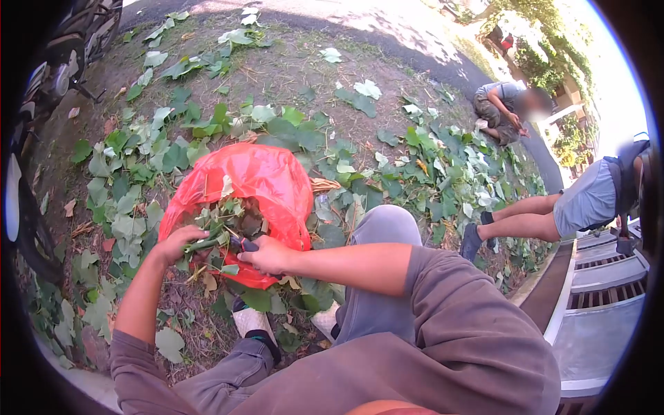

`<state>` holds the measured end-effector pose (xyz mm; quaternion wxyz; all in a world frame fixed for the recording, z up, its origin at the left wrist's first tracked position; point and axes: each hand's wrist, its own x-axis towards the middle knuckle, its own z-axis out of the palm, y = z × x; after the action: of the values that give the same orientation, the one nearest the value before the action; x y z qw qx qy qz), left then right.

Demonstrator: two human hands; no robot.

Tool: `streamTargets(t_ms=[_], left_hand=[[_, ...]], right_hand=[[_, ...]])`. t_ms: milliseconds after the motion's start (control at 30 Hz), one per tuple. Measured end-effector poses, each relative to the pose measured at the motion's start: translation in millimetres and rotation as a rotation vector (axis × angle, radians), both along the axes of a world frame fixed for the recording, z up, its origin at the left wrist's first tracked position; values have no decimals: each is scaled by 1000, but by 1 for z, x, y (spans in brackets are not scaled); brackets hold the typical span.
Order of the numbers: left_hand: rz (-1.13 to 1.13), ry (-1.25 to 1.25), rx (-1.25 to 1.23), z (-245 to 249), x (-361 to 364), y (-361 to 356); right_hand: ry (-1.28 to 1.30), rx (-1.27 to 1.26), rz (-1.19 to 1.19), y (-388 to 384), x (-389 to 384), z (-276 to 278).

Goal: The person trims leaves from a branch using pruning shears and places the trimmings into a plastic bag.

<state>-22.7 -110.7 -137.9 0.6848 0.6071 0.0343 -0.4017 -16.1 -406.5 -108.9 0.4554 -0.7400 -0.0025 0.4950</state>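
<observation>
A red plastic bag (259,176) lies with its mouth toward me, and leafy cuttings (238,216) fill the opening. My left hand (181,243) is closed around a bunch of green stems (204,243) at the bag's left edge. At the lower right of the mouth, my right hand (268,256) grips a dark-handled cutting tool (243,244), its tip close to the stems. Its exact kind is mostly hidden by my fingers and the leaves. Both hands are close together, just over the bag's opening.
Cut vine leaves (124,207) are strewn over the bare soil. A motorcycle (62,76) stands at the upper left. One person (501,107) crouches at the upper right; another person (588,197) stands nearer, by a metal drain grate (602,297). A paved road (360,31) runs behind.
</observation>
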Motion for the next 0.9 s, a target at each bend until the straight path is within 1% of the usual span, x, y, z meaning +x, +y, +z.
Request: streamTargets(t_ms=[67, 100, 167, 200, 267, 300, 333, 400, 433, 467, 533, 567, 600, 667, 700, 733, 767, 800, 833, 867, 900], left_hand=[[6, 21, -3, 2, -3, 1], [3, 30, 69, 4, -2, 1], [-33, 69, 178, 4, 2, 4], [-23, 61, 180, 2, 2, 7], [-136, -173, 396, -5, 1, 6], [-71, -251, 465, 4, -5, 2], [-70, -260, 462, -2, -5, 1], [71, -186, 303, -14, -1, -2], [-3, -217, 431, -14, 2, 0], [-3, -223, 432, -15, 5, 1], [-3, -238, 561, -14, 8, -1], [-7, -361, 521, -13, 9, -1], [-22, -362, 515, -10, 8, -3], [197, -117, 337, -5, 5, -8], [279, -143, 445, -16, 4, -6], [271, -140, 448, -16, 4, -1], [235, -62, 458, -16, 5, 2], [201, 14, 467, -16, 8, 6], [193, 12, 469, -25, 8, 13], [128, -112, 495, -37, 6, 19], [61, -235, 517, -36, 6, 18]], right_hand=[[7, 56, -1, -4, 2, -19], [-2, 55, -1, -4, 4, -16], [185, 112, -39, -2, 8, -12], [177, 113, -29, 1, 9, -11], [179, 130, -71, 2, 9, -10], [238, 135, -65, 2, 12, -9], [229, 132, -66, 2, 15, -12], [267, 121, -40, 5, 16, -17], [285, 126, -29, 4, 16, -19], [279, 127, -29, 4, 18, -21], [271, 94, 6, 4, 15, -13], [273, 92, -4, 3, 15, -9], [257, 97, 6, 2, 16, -8], [248, 107, -6, 0, 12, -12], [248, 115, 7, 1, 15, -22], [251, 125, 20, 3, 15, -32], [209, 120, 35, 3, 15, -42], [210, 123, 26, 2, 13, -38], [164, 102, 39, 3, 13, -30], [118, 82, 51, 4, 13, -22], [120, 83, 43, 3, 14, -27]])
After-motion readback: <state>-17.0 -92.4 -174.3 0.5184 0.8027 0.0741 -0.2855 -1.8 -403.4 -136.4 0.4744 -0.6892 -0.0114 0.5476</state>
